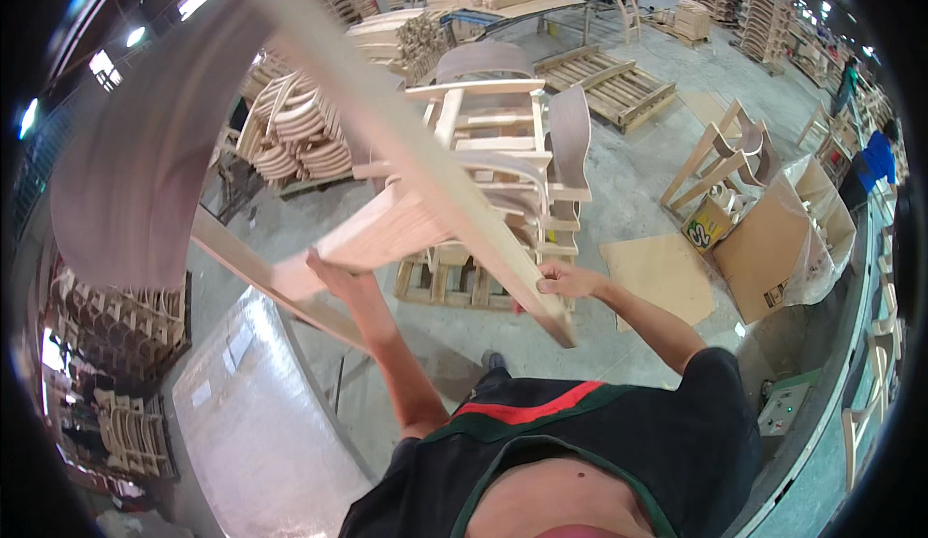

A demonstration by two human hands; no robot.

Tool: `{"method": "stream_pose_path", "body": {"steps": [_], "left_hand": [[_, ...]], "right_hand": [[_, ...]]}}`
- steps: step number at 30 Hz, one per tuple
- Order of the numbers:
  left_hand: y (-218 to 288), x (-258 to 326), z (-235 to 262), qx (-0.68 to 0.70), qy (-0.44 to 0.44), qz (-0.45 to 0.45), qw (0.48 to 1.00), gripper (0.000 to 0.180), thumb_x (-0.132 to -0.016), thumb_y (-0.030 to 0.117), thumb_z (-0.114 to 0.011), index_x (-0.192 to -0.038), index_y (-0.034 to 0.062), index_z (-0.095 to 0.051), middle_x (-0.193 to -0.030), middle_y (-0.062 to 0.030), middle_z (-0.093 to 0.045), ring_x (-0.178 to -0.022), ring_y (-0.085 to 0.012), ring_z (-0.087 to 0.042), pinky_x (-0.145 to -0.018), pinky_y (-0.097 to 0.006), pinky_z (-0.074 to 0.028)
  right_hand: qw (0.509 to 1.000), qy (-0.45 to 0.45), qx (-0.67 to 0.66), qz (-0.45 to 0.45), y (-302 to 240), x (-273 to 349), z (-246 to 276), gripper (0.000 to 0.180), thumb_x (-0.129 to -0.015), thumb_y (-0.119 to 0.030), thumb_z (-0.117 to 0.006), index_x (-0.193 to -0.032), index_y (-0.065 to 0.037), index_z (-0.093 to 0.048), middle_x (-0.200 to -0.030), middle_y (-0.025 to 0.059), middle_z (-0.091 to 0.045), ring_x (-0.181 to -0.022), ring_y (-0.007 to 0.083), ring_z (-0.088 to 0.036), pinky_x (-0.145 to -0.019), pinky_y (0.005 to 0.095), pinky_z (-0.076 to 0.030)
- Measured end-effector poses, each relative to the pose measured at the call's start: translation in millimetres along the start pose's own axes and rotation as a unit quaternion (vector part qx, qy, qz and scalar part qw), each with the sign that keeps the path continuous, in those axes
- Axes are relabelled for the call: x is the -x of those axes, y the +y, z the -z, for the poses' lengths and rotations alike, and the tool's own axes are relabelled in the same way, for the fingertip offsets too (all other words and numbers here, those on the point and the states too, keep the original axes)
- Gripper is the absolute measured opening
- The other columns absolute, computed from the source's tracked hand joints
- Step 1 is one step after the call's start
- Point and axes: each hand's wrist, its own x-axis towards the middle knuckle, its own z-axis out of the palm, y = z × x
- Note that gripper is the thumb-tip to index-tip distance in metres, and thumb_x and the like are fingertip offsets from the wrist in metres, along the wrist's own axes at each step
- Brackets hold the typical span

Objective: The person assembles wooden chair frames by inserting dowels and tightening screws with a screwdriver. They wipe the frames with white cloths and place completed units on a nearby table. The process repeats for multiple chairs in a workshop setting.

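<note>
A pale wooden chair frame (391, 219) is held up in front of me, tilted, with its long legs pointing down toward me. Its broad, curved brown backrest (145, 151) fills the upper left and looks smeared by motion. My left hand (340, 279) grips the wide crosspiece between the two legs from below. My right hand (570, 281) is closed around the right leg near its lower end. Just beyond stands a stack of similar chair frames (493, 142) on a wooden pallet (449, 282), partly hidden by the frame I hold.
A sheet-wrapped flat panel (261, 412) lies at lower left. Curved wooden parts (300, 127) are piled beyond. At right are a chair frame (720, 156), a cardboard box (773, 238) and a long bench (831, 451). Flat cardboard (657, 272) and a slatted pallet (609, 84) lie on the floor.
</note>
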Motion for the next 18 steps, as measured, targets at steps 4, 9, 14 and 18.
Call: {"method": "stream_pose_path", "body": {"steps": [4,9,14,18], "left_hand": [[-20.4,-109.6,-84.7,0.079,0.096,0.114,0.986,0.059,-0.071,0.018,-0.077,-0.118,-0.0033,-0.048,-0.11,-0.0124,-0.056,-0.092,-0.024,-0.059,-0.08,-0.039,-0.053],[-70.0,-206.7,-214.8,-0.023,-0.139,-0.04,0.989,0.058,-0.069,0.014,-0.077,-0.117,-0.0047,-0.051,-0.107,-0.0128,-0.059,-0.087,-0.0231,-0.062,-0.072,-0.035,-0.054],[-148.2,-273.4,-322.8,-0.279,-0.32,-0.055,0.904,0.061,-0.055,0.027,-0.084,-0.1,-0.0061,-0.061,-0.088,-0.0133,-0.066,-0.074,-0.0213,-0.065,-0.067,-0.032,-0.053],[-275.6,-263.0,-403.6,-0.337,-0.436,0.059,0.833,0.059,-0.055,0.031,-0.084,-0.096,-0.0064,-0.064,-0.087,-0.0156,-0.068,-0.074,-0.0218,-0.067,-0.068,-0.033,-0.054]], "right_hand": [[0.809,0.37,0.377,0.256,-96.7,-33.7,63.4,0.067,-0.074,-0.03,-0.076,-0.128,-0.003,-0.05,-0.128,0.0158,-0.053,-0.121,0.0237,-0.048,-0.103,0.0393,-0.035],[0.588,0.545,0.36,0.477,-239.0,-58.8,134.4,0.076,-0.078,-0.042,-0.069,-0.134,-0.002,-0.038,-0.133,0.014,-0.045,-0.123,0.0258,-0.043,-0.104,0.0399,-0.034],[0.641,0.593,0.165,0.458,-173.4,-97.4,183.7,0.052,-0.08,-0.017,-0.07,-0.123,-0.002,-0.045,-0.122,0.0124,-0.053,-0.111,0.0237,-0.054,-0.095,0.038,-0.046],[0.541,0.764,0.029,0.349,-138.4,-129.9,231.0,0.063,-0.078,-0.025,-0.075,-0.124,0.003,-0.044,-0.119,0.0118,-0.053,-0.104,0.0221,-0.055,-0.088,0.0336,-0.048]]}}
